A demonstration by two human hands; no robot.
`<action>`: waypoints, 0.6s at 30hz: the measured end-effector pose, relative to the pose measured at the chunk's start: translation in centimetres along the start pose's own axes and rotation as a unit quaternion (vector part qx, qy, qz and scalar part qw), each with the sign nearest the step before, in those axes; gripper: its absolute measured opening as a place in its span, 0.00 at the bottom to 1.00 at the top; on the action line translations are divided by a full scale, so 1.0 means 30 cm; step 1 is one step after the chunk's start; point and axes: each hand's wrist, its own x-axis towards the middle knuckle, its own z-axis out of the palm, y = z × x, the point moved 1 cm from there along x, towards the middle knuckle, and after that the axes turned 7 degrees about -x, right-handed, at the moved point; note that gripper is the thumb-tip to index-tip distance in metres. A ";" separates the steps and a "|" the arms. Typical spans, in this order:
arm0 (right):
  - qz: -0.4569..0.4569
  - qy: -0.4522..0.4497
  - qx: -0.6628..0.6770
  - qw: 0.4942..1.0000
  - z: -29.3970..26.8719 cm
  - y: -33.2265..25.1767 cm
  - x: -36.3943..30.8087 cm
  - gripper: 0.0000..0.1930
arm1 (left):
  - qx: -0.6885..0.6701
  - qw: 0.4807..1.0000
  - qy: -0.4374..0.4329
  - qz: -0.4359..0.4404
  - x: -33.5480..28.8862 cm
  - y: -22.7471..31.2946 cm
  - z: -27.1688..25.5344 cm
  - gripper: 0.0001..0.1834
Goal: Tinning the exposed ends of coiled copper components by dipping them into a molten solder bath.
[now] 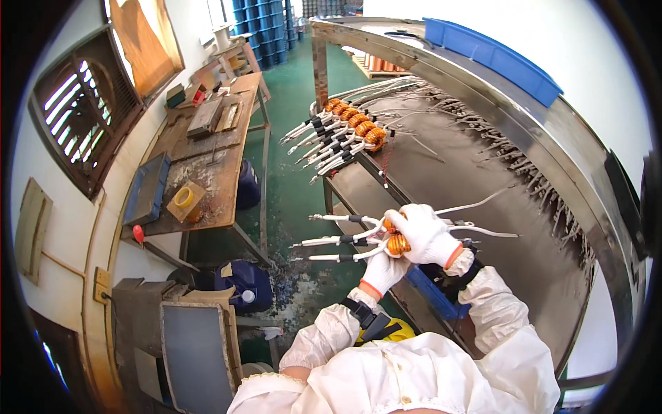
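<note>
Your right hand (424,234) clenches the copper coils (397,243) from above while your left hand (383,271) grips them from beneath, leads (338,239) pointing left off the bench (441,172), likely kept level to match the row of finished coils (355,124) beyond.

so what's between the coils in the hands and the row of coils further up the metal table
In the head view, only bare grey metal table lies between the held copper coils and the row of coils, apart from one loose white lead off to the side.
</note>
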 end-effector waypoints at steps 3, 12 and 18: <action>-0.015 -0.025 -0.015 0.999 -0.011 0.081 0.041 0.32 | -0.004 0.999 -0.050 -0.005 0.103 0.030 -0.051 0.17; -0.058 -0.050 -0.027 0.997 0.038 0.373 0.142 0.30 | 0.296 0.954 -0.012 0.040 0.191 -0.019 0.038 0.21; -0.091 -0.072 0.009 0.993 0.097 0.552 0.207 0.28 | 0.251 0.968 0.022 -0.020 0.042 0.120 -0.123 0.26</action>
